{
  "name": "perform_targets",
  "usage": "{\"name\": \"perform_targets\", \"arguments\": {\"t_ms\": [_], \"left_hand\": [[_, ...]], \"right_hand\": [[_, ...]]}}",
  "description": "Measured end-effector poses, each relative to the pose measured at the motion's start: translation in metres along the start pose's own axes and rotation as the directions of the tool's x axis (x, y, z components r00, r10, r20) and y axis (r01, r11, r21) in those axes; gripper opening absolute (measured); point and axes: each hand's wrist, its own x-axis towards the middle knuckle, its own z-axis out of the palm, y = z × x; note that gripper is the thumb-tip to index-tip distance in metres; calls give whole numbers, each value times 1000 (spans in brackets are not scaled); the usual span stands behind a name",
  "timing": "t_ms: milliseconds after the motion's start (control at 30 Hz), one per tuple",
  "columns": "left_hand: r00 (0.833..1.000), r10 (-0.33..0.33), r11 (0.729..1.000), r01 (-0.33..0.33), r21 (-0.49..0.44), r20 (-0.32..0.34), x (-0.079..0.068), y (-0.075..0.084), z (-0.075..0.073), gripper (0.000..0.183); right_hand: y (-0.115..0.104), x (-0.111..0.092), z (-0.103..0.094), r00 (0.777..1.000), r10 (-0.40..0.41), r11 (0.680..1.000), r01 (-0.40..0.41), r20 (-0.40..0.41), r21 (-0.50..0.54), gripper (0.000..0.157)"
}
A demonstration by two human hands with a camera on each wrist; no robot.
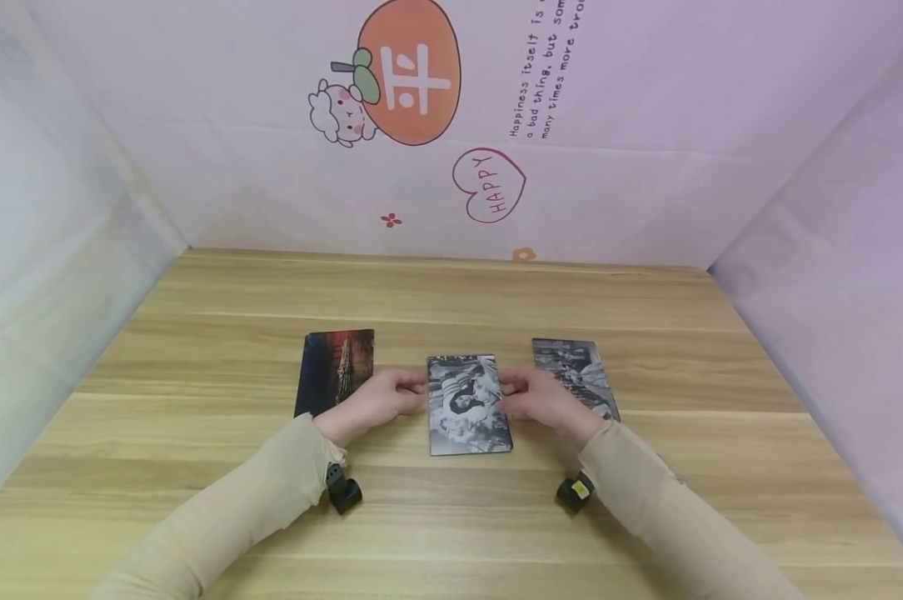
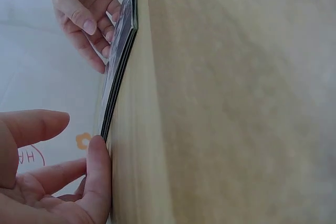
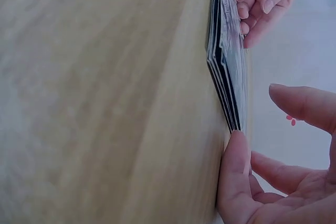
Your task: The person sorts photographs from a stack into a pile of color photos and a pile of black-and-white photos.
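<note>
A small stack of photo cards [image 1: 468,417] lies flat on the wooden table, a black-and-white picture on top. My left hand [image 1: 382,398] is at its left side, and my right hand [image 1: 547,402] at its right. In the left wrist view, a fingertip of the left hand [image 2: 58,182] meets the stack's edge [image 2: 118,69], with the thumb held apart. The right wrist view has a fingertip of the right hand [image 3: 268,177] against the layered edge [image 3: 223,85]; that thumb is also raised away. Neither hand pinches the cards. The edges look slightly uneven.
A dark red-and-blue picture card [image 1: 336,367] lies partly under the left forearm. Another black-and-white card [image 1: 577,371] lies at the right, partly behind the right hand. White printed cloth [image 1: 609,192] stands behind the wooden table [image 1: 451,533] and along both sides.
</note>
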Motion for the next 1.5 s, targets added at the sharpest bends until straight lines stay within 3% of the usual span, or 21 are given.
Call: {"name": "perform_targets", "arguments": {"t_ms": [967, 1300, 1500], "left_hand": [[999, -45, 999, 45, 1, 3, 2, 2, 3, 46], [998, -45, 997, 42, -65, -45, -1, 1, 7, 44], [998, -33, 984, 24, -175, -49, -2, 3, 10, 45]], "right_hand": [[4, 2, 2, 999, -11, 998, 13, -34, 59, 62], [4, -4, 2, 998, -32, 998, 35, -49, 60, 59], [5, -5, 1, 994, -70, 993, 77, -80, 89, 59]]}}
